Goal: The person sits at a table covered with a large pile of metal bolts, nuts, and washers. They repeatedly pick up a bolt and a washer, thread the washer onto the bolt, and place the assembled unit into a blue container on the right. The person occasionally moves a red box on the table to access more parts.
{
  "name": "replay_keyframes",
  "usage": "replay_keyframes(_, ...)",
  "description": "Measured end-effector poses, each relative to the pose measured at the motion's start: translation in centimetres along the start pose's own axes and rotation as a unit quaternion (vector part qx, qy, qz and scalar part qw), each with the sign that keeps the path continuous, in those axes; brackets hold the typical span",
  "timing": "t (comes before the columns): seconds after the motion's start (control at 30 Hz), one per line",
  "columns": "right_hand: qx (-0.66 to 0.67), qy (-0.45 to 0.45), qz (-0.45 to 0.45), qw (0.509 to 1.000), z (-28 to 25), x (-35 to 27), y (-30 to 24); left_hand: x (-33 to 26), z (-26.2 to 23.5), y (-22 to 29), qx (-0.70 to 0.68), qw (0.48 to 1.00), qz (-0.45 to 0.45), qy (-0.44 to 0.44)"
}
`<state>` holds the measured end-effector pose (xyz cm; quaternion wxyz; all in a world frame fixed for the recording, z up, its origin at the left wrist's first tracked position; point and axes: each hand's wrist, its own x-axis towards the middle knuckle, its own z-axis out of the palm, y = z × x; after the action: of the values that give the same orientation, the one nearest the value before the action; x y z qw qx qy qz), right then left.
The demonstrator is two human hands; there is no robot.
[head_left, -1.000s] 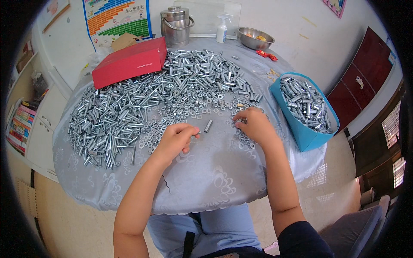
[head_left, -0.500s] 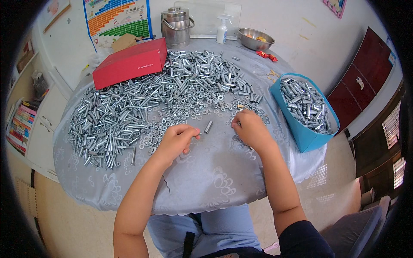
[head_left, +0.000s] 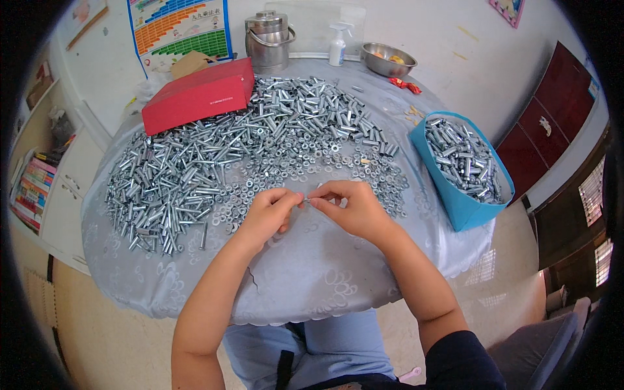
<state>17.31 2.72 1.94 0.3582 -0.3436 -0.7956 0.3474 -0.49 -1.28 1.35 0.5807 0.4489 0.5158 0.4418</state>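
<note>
Two bare hands meet over a small silver metal bolt (head_left: pixel 307 201) above a round table covered in a pale grey patterned cloth (head_left: pixel 312 279).

The left hand (head_left: pixel 270 214) and the right hand (head_left: pixel 351 208) come together fingertip to fingertip near the table's middle, each pinching one end of the bolt in a narrow grip; the piece is too small to tell more. Just beyond the hands lies a scatter of small silver washers and nuts (head_left: pixel 305 162), and behind it a broad heap of shiny steel bolts and sleeves (head_left: pixel 195 169). A flat red cardboard box (head_left: pixel 198 94) rests on the heap's far left edge. To the right stands a blue fabric bag filled with metal parts (head_left: pixel 465 162), well apart from the hands.
</note>
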Motion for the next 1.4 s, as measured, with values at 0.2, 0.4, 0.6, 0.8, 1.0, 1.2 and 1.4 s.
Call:
replay_keyframes(0.2, -0.010, 0.006, 0.013, 1.000, 0.18, 0.08, 0.07, -0.01, 0.13, 0.02, 0.000, 1.000, 0.001, 0.002)
replay_keyframes(0.4, -0.006, -0.011, 0.000, 1.000, 0.31, 0.07, 0.13, -0.04, 0.15, -0.05, 0.002, 1.000, 0.001, -0.005)
replay_keyframes(0.6, 0.032, -0.004, -0.015, 0.999, 0.55, 0.15, 0.64, -0.03, 0.10, -0.10, 0.015, 1.000, 0.019, 0.003)
replay_keyframes(0.8, 0.089, -0.011, -0.001, 0.996, 0.57, 0.18, 0.63, -0.09, 0.06, -0.09, -0.007, 1.000, 0.026, -0.007)
replay_keyframes(1.0, 0.118, -0.037, 0.029, 0.992, 0.25, 0.16, 0.10, -0.27, 0.08, 0.01, -0.045, 0.998, 0.026, -0.023)
replay_keyframes(1.2, 0.157, -0.042, 0.023, 0.986, 0.07, 0.05, -0.14, -0.39, 0.01, 0.33, -0.064, 0.997, 0.023, -0.024)
replay_keyframes(1.4, 0.162, -0.045, 0.015, 0.986, -0.06, 0.19, 0.13, -0.56, 0.10, 0.59, -0.059, 0.997, 0.027, -0.030)
